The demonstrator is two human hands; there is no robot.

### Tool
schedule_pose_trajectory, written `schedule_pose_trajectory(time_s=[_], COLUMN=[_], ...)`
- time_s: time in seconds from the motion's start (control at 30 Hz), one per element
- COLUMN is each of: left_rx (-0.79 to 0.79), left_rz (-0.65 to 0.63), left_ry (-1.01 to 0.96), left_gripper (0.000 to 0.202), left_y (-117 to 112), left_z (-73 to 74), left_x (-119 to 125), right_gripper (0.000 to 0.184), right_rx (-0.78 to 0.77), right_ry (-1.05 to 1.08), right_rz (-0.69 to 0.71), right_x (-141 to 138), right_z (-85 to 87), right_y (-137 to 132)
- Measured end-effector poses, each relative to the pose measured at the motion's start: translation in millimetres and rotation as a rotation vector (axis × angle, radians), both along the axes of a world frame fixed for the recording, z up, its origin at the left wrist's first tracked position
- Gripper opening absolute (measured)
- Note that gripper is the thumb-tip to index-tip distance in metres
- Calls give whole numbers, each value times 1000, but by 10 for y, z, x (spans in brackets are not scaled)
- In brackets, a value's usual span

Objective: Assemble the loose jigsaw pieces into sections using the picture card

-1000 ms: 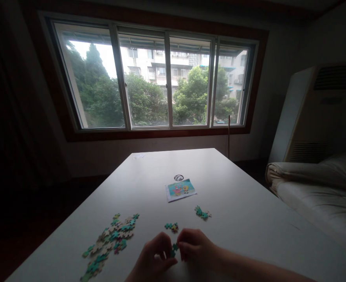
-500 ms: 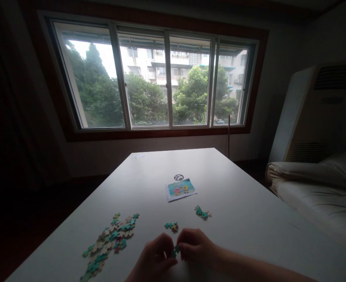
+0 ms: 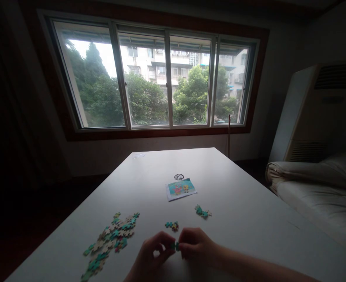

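Between my fingertips, low in the view, are small green jigsaw puzzle pieces (image 3: pixel 176 246); whether they are joined is too small to tell. My left hand (image 3: pixel 154 250) pinches the left side, thumb and forefinger forming a ring. My right hand (image 3: pixel 198 246) pinches the right side, its fingers curled. Just beyond the hands lies a short cluster of puzzle pieces (image 3: pixel 172 225), green with some yellow and red. To its right sits another small group of green pieces (image 3: pixel 202 212). A large loose pile of pieces (image 3: pixel 111 237), some face down, spreads to my left.
A picture card (image 3: pixel 181 189) with cartoon figures lies on the white table (image 3: pixel 234 196), and a round dark-rimmed emblem (image 3: pixel 179 177) is behind it. Clear plastic (image 3: pixel 138 156) rests at the far left corner. A pale sofa (image 3: pixel 316 188) stands to the right.
Both hands have shifted slightly, and the green pieces between them have turned from a slant to nearly level. Everything else on the table stays in place.
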State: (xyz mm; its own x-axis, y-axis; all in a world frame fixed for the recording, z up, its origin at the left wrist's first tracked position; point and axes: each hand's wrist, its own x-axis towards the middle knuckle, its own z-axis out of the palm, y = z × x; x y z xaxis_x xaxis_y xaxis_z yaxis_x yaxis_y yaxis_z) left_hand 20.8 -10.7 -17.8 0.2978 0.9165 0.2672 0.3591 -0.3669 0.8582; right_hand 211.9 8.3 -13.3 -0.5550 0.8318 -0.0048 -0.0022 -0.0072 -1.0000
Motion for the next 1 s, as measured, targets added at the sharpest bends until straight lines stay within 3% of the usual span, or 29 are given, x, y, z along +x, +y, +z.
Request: schedule_pose_trajectory(time_s=[0.23, 0.5, 0.87, 1.0], left_rx=[-19, -15, -19, -22], left_rz=[28, 72, 32, 76], left_ry=[30, 36, 44, 51], left_gripper=[19, 22, 7, 7], left_y=[31, 5, -4, -12], left_z=[-52, -3, 15, 61], left_x=[-25, -1, 3, 13], right_gripper=[43, 43, 45, 45], right_rx=[5, 6, 17, 22], right_ry=[-15, -14, 25, 28], right_rz=[0, 6, 11, 24], right_x=[11, 11, 8, 10], right_z=[-28, 22, -12, -22], right_y=[-4, -19, 5, 8])
